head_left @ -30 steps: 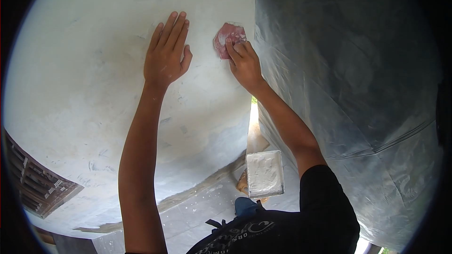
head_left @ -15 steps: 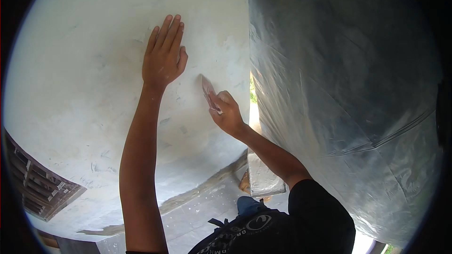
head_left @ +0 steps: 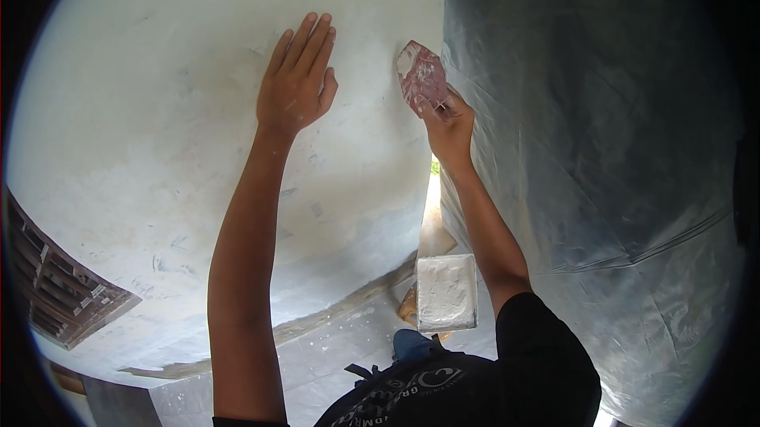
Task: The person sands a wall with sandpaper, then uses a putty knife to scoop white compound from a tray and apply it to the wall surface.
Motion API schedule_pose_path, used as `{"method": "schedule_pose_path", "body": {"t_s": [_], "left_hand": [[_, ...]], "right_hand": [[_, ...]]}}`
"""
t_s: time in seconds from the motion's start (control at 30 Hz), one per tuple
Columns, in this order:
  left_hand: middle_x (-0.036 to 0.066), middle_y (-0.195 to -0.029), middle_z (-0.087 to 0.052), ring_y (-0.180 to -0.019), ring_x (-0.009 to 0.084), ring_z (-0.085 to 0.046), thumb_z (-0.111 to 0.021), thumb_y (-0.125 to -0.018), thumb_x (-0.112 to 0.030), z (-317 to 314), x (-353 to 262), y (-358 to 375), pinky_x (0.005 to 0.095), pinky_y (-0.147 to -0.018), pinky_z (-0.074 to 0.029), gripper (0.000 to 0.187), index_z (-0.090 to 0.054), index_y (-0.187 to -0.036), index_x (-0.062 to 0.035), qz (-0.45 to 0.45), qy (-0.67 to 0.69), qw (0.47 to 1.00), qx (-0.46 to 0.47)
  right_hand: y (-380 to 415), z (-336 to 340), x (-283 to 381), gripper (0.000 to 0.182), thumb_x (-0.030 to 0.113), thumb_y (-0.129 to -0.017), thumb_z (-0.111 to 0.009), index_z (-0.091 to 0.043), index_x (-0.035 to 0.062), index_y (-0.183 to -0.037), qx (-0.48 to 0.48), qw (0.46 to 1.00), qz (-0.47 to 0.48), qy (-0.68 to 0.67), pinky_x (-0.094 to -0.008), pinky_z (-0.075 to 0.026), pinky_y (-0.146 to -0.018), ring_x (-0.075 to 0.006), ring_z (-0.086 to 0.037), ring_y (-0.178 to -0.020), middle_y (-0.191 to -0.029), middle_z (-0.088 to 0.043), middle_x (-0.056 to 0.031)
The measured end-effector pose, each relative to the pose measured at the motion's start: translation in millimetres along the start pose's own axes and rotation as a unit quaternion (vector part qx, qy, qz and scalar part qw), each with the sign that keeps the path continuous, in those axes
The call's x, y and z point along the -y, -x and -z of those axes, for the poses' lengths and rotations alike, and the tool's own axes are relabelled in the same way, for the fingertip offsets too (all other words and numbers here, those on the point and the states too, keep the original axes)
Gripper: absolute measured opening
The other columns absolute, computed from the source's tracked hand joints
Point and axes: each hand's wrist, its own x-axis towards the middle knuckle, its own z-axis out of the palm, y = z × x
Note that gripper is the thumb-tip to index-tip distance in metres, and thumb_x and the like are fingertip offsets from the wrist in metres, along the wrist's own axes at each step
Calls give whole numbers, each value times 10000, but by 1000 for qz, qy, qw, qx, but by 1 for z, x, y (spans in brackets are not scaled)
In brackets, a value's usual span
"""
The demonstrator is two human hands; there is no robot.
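My left hand [head_left: 299, 79] lies flat against the white wall [head_left: 174, 158], its fingers stretched upward. To its right, my right hand [head_left: 451, 130] grips a reddish putty scraper [head_left: 425, 79] by its lower end. White paste is smeared over the scraper's broad face, which is turned toward me. The blade sits close to the wall's right edge, beside the plastic sheet. Grey smudges and patches mark the wall's surface around both hands.
Clear plastic sheeting [head_left: 602, 150] hangs along the right side. Below my right arm stands a rectangular container [head_left: 447, 292] of white paste. A brown slatted vent or window [head_left: 63, 284] is at the lower left. White specks dot the grey floor covering [head_left: 317, 356].
My right hand has moved up and right with the scraper, turning its broad face toward me. The paste container is now in fuller view. My left hand stays flat on the wall.
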Motion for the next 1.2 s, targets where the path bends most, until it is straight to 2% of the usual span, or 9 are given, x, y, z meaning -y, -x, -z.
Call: {"method": "schedule_pose_path", "body": {"t_s": [0.13, 0.2, 0.23, 0.3, 0.4, 0.53, 0.77, 1.0, 1.2], "left_hand": [[58, -1496, -512, -1421, 218, -434, -570, -872, -150, 0, 0, 0, 406, -1175, -346, 471, -599, -1332, -52, 0, -3, 1000, 3], [58, -1495, -513, -1420, 219, -436, -569, -872, -149, 0, 1, -1, 405, -1175, -345, 473, -596, -1335, -53, 0, -4, 1000, -1], [57, -1494, -513, -1419, 218, -437, -568, -870, -145, 0, 1, -2, 404, -1173, -348, 475, -595, -1335, -52, 1, -2, 1000, -2], [56, -1494, -514, -1418, 218, -438, -567, -869, -141, 0, 0, 0, 403, -1172, -351, 476, -595, -1335, -52, 4, 1, 1000, -1], [66, -1491, -515, -1417, 217, -439, -563, -863, -128, 1, 1, -1, 405, -1163, -360, 482, -591, -1336, -41, 4, 17, 1000, -3], [84, -1489, -516, -1417, 219, -441, -556, -858, -115, 2, 1, 0, 419, -1158, -361, 493, -581, -1342, -22, 11, 44, 999, -23], [87, -1493, -513, -1420, 222, -438, -552, -857, -113, 1, 2, 1, 425, -1161, -358, 496, -578, -1344, -18, 14, 49, 998, -27], [87, -1494, -511, -1420, 217, -439, -549, -857, -121, 2, 1, 2, 422, -1167, -349, 499, -578, -1345, -18, 11, 48, 998, -23], [86, -1494, -512, -1420, 213, -440, -551, -854, -124, 0, 3, 1, 419, -1171, -343, 494, -588, -1335, -21, 16, 46, 998, -28]], "right_hand": [[-7, -9, 4, 315, -94, -840, -654, -677, -34, -1148, -1, 998, 54, 39, -261, -492, -773, -117, -568, -780, -856, -562, -67], [-15, -11, 15, 472, -113, -769, -682, -664, 7, -1225, -18, 952, 175, 251, -299, -497, -752, -183, -561, -804, -885, -547, -89], [-23, -14, 18, 472, -113, -769, -682, -664, 7, -1225, -17, 952, 176, 250, -299, -497, -752, -183, -561, -804, -885, -547, -89], [-47, -24, 20, 619, -98, -688, -711, -647, 44, -1287, -55, 864, 337, 369, -353, -496, -731, -254, -528, -837, -897, -528, -82], [-74, -42, 19, 670, -60, -646, -737, -648, 72, -1298, -40, 838, 387, 383, -389, -486, -724, -273, -500, -856, -914, -522, -62], [-76, -53, -13, 633, -89, -637, -729, -651, 19, -1256, 20, 819, 383, 428, -389, -474, -713, -266, -513, -826, -875, -547, -68], [15, -40, -32, 646, -114, -642, -716, -635, 5, -1271, 112, 881, 281, 365, -381, -480, -709, -279, -514, -796, -855, -531, -98], [-58, -51, 25, 637, -120, -666, -691, -632, 9, -1288, -26, 864, 325, 384, -387, -481, -705, -273, -515, -831, -892, -565, -91], [-1, -53, -21, 626, -119, -630, -687, -649, 11, -1241, 61, 853, 282, 435, -396, -506, -674, -280, -549, -822, -873, -552, -96]]}}
